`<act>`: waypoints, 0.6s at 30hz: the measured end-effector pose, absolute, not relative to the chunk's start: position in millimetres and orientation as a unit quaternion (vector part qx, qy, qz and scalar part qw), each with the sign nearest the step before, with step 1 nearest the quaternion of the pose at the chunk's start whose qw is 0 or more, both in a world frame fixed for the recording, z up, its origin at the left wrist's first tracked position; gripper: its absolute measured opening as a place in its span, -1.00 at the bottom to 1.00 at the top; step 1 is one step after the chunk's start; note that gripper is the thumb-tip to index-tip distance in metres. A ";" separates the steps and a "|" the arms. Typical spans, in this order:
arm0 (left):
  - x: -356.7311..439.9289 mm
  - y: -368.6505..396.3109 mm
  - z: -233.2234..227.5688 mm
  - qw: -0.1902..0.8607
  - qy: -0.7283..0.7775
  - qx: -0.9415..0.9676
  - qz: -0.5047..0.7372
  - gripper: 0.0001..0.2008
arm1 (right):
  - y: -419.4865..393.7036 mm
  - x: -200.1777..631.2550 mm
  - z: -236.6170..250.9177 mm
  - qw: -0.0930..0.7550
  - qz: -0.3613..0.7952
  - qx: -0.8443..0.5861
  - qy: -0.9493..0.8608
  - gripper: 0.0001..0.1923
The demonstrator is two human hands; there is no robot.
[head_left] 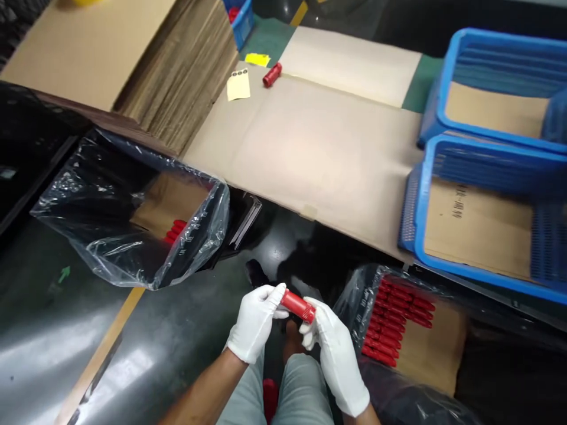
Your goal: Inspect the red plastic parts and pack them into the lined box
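Both of my hands wear white gloves and hold one red ribbed tube (296, 305) between them, above my knees. My left hand (257, 319) pinches its left end, while my right hand (330, 348) grips the right end with fingers curled round it. At the lower right, a plastic-lined bin (443, 360) carries rows of similar red tubes (390, 324) on a cardboard sheet. Another plastic-lined bin (110, 236) at the left has a few red tubes (176, 231) inside. A single red tube (271, 75) lies on the table's far side.
Brown paper covers the table (319, 153). Blue baskets (420, 236) with cardboard bottoms stand at its right. A tall stack of cardboard sheets (186, 77) rises at the left, near a yellow note (238, 85). Beyond it is a small blue basket (243, 26). Yellow tape (106, 348) marks the floor.
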State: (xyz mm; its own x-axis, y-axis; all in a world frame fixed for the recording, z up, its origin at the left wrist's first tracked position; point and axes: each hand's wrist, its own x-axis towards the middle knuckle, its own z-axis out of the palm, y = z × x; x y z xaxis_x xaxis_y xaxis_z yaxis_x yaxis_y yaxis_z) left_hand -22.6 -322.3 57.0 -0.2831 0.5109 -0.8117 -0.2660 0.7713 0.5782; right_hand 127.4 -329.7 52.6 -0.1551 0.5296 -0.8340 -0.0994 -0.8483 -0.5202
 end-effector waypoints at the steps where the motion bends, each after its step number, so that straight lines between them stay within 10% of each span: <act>1: -34.1 -320.9 53.4 0.593 0.733 0.072 0.326 -0.43 | -325.4 115.4 50.7 0.205 0.737 -0.619 -0.177 -0.24; 18: -254.4 -289.4 35.5 0.544 0.721 0.081 0.422 -0.77 | -237.5 -88.2 17.8 -0.042 0.747 -0.546 -0.376 -0.33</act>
State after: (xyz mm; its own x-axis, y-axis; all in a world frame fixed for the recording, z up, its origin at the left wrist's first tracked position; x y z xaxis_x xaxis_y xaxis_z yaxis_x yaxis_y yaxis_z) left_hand -254.4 -289.4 35.5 -0.3952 0.5751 -0.7163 -0.3421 0.6316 0.6958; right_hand -88.2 -237.5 17.8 -0.4008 0.3484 -0.8473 0.4733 -0.7132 -0.5171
